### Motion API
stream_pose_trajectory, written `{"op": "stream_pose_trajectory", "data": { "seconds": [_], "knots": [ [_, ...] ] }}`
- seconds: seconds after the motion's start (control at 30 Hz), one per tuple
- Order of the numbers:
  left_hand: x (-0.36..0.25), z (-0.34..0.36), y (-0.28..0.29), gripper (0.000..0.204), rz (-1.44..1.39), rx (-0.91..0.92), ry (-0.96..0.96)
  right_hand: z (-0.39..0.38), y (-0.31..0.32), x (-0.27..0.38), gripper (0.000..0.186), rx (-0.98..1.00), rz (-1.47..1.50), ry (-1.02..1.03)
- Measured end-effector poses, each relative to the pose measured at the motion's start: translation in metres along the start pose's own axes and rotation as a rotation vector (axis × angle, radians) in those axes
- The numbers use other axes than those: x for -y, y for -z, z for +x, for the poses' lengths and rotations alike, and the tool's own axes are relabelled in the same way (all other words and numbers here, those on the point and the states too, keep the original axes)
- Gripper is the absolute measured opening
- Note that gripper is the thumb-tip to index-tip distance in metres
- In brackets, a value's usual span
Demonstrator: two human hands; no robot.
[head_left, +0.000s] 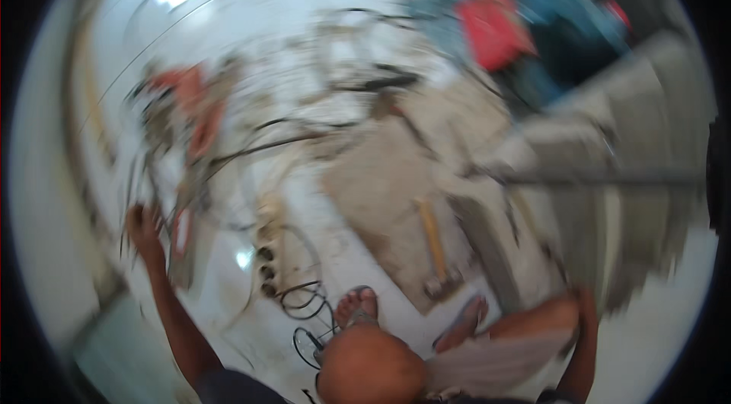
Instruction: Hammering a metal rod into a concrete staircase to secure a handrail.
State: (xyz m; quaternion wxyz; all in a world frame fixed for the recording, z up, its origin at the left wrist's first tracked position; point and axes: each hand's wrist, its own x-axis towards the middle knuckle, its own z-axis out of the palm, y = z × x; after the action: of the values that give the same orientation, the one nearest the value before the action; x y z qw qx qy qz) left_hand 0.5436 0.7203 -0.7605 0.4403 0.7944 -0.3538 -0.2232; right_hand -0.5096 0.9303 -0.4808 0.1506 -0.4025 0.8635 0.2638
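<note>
My left hand (143,225) reaches out at the left among thin dark rods or wires, beside a long grey tool with a red-and-white label (182,233); motion blur hides whether it grips anything. Above lies a blurred orange tool (183,95). My right hand (585,309) is at the lower right against my bent knee (560,316), its fingers unclear. Near my feet are a beige power strip (266,252) with coiled black cable (297,297), and a yellow-handled hammer (432,240) lying on a dusty brown board (373,206).
At the upper right lie a red container (487,27) and a crumpled blue sheet (571,35). Grey slabs or boards (640,130) stand at the right, with a long bar (601,175) across them. Cables and debris are scattered over the white tiled floor (228,15). A wall (42,137) borders the left.
</note>
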Motion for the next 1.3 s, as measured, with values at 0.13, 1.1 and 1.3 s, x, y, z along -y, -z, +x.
{"op": "stream_pose_trajectory", "data": {
  "seconds": [0.13,1.1,1.3],
  "knots": [
    [-0.150,-0.111,-0.038,0.033,-0.401,0.089,-0.037,-0.039,0.014,0.096,0.050,-0.135,0.162,0.115],
    [-0.430,-0.482,-0.460,0.009,0.389,0.714,-1.067,-0.032,-0.107,-0.005,0.054,-0.114,1.155,0.198],
    [-0.420,-0.483,-0.463,0.013,0.442,0.563,-0.961,-0.034,-0.110,-0.003,0.052,-0.180,1.097,0.218]
  ]
}}
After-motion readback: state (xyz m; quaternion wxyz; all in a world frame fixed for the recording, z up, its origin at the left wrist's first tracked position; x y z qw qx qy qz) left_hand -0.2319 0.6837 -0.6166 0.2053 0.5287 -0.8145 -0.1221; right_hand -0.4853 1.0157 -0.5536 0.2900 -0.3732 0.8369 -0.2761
